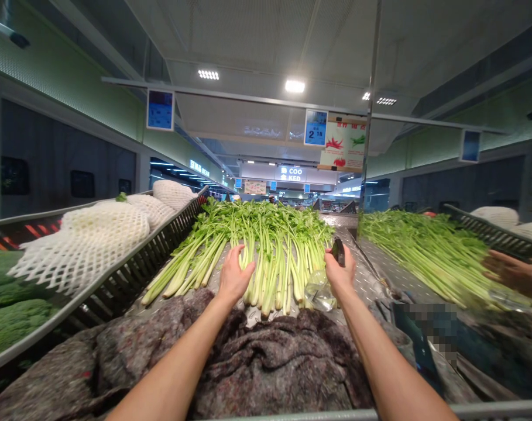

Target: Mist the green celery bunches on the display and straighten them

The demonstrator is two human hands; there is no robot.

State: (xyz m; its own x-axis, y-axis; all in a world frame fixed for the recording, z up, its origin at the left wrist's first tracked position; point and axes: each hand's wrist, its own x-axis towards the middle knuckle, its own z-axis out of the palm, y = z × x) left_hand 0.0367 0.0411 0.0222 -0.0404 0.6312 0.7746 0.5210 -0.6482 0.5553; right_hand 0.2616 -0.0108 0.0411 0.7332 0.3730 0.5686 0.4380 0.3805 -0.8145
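Note:
Bunches of celery [274,257] lie side by side on a metal shelf, leaves to the back and pale stalk ends toward me. Over the front of the celery, my left hand [236,275] has its fingers bent and its thumb apart, holding nothing I can see. My right hand [342,272], at the right edge of the celery, is closed around a small black object [338,251] whose kind I cannot make out. Clear plastic [321,289] lies or hangs just left of that hand, against the stalk ends; whether the hand grips it is unclear.
A crumpled grey-brown blanket [287,368] covers the shelf front. At left, a black crate wall [160,245] borders broccoli [15,321] and white foam netting [99,234]. A mirror panel [424,234] stands at right. Price signs [315,127] hang overhead.

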